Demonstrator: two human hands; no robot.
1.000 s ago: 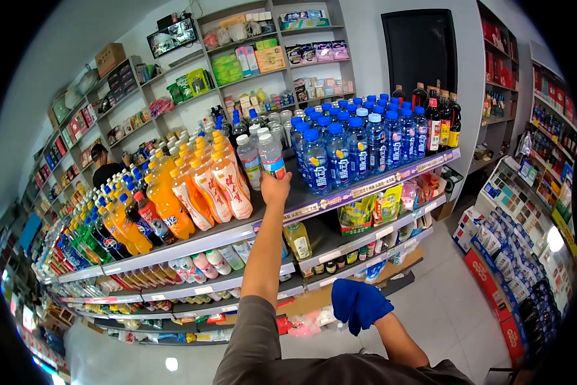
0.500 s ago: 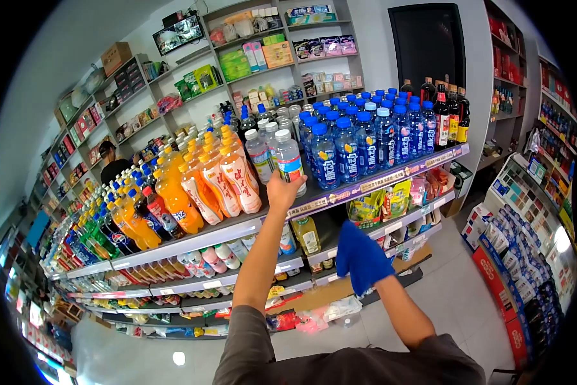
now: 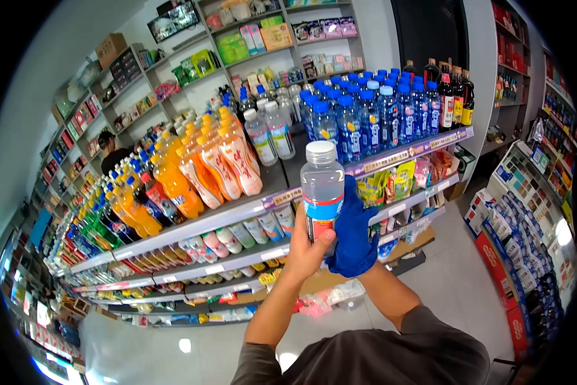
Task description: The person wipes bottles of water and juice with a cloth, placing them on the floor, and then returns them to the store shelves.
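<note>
My left hand is closed round the lower part of a clear plastic bottle with a white cap and a blue-and-red label. The bottle is upright, in front of the shelf edge. A dark blue cloth wraps my right hand, hiding its fingers, and lies against the right side of the bottle. Two similar white-capped bottles stand on the top shelf behind, beside a gap. To their left are orange-and-white bottles; to the right of the gap, rows of blue-capped bottles.
Dark sauce bottles stand at the shelf's right end. Snack bags and more bottles fill the lower shelves. A glass display counter is at the right. A person in black is behind the shelf at the left.
My left hand has lifted the white-capped bottle off the top shelf and brought it nearer to me. My right hand has raised the blue cloth to the bottle's side.
</note>
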